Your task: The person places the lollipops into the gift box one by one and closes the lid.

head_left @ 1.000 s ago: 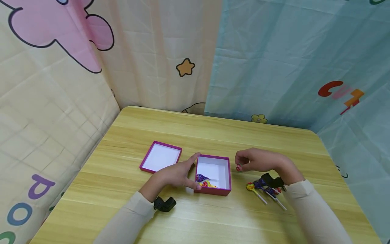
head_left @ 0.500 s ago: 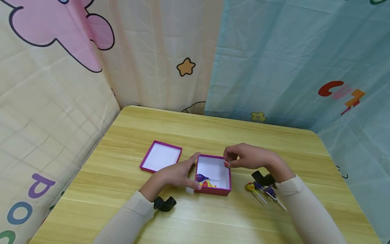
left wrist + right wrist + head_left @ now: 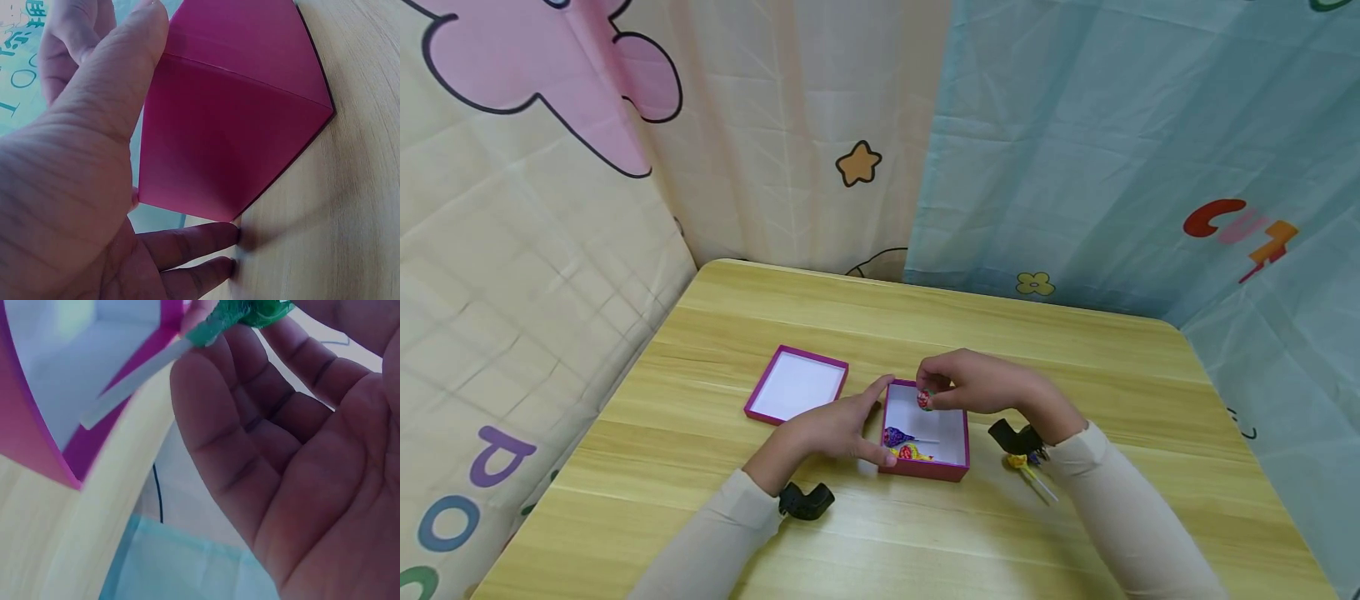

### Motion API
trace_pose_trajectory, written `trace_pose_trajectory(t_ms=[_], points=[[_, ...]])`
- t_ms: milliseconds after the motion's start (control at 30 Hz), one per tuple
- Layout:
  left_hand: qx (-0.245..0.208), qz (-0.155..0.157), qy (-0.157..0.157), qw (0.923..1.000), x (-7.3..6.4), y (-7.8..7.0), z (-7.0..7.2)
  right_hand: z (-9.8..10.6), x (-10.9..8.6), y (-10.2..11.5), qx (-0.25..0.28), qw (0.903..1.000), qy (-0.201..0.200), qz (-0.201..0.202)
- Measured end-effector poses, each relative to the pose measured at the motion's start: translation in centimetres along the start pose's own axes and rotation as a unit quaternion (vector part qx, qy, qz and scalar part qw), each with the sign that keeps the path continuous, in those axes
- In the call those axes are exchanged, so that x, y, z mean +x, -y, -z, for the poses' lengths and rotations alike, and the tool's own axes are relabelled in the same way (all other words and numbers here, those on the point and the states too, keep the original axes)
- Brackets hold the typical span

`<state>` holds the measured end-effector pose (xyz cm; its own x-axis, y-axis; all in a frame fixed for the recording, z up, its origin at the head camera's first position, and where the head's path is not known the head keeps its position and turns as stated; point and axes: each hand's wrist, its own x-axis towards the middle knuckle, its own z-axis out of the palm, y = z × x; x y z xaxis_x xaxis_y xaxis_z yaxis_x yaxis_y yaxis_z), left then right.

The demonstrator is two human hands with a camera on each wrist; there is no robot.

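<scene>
Over the magenta box (image 3: 925,471), toward its far side, my right hand (image 3: 985,383) pinches a lollipop (image 3: 925,400). Its wrapper shows red and green, and in the right wrist view its white stick points toward the box's inside. My left hand (image 3: 831,429) spans the left side of the box, thumb at the near left corner, a finger at the far left one. In the left wrist view the thumb (image 3: 119,75) lies along the box wall, with other fingertips down near the table. Inside the white-lined box lie a purple lollipop (image 3: 897,437) and a yellow one (image 3: 913,452).
Left of the box lies its shallow lid (image 3: 797,386), white inside facing up. A yellow lollipop (image 3: 1018,462) rests on the wooden table (image 3: 850,550) at the right; a purple one beside it is mostly hidden by the right wrist camera. Curtains hang behind the table.
My right hand has carried the lollipop leftward from beside the box to over its inside. My left hand and the box have stayed in place.
</scene>
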<state>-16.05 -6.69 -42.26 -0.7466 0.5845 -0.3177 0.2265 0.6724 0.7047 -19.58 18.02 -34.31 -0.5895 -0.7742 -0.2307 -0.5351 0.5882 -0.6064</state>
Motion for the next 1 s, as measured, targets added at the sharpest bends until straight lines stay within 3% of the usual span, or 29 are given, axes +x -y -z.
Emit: trace_pose_trajectory(t_ms=[567, 1000], points=[[-0.002, -0.004, 0.002, 1.0, 0.0, 0.1, 0.0, -3.2, 2.9, -0.8, -0.033, 0.9989, 0.022, -0.026], [0.001, -0.007, -0.004, 1.0, -0.1, 0.3, 0.0, -4.4, 3.3, -1.3, -0.073, 0.9961, 0.036, -0.035]])
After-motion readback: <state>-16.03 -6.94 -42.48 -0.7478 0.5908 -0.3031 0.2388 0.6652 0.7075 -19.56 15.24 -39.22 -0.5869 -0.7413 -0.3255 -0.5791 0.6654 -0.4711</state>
